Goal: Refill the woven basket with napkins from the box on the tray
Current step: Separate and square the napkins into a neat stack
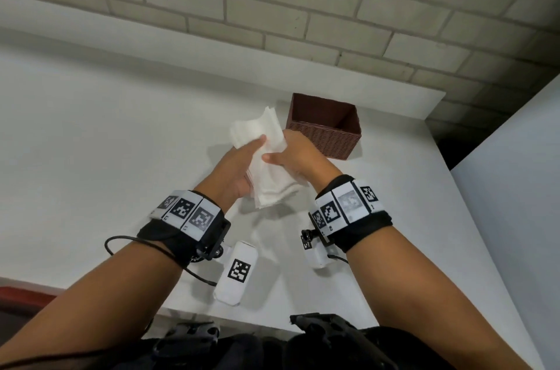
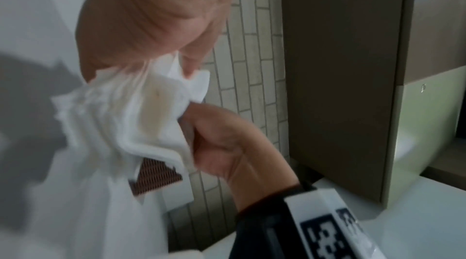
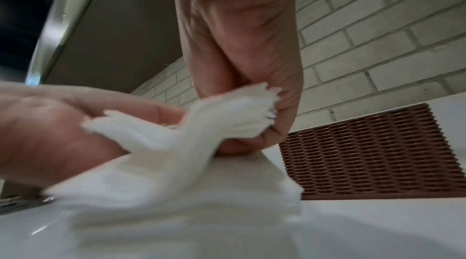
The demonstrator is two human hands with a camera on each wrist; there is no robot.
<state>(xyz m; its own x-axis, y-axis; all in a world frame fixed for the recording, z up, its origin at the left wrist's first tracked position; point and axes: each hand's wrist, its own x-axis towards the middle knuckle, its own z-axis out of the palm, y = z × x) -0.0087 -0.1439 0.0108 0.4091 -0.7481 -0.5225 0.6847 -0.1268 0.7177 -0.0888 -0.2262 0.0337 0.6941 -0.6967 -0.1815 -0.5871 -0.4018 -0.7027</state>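
Observation:
A thick stack of white napkins [image 1: 266,157] is held above the white counter between both hands. My left hand [image 1: 242,163] grips its left side, thumb laid across the top sheets. My right hand [image 1: 288,154] grips the right side, fingers curled round the stack. The stack bends and fans at its far end. The brown woven basket [image 1: 325,127] stands just beyond and right of the hands, open side up, with nothing visible inside. In the left wrist view the napkins [image 2: 121,124] hide most of the basket [image 2: 156,177]. In the right wrist view the napkins [image 3: 201,143] sit left of the basket [image 3: 373,153]. No box or tray shows.
The white counter [image 1: 106,142] runs wide to the left and ends at a grey brick wall [image 1: 272,6] behind the basket. A white panel [image 1: 515,188] rises at the right. A dark brown cabinet side [image 2: 340,64] stands past the counter's right end.

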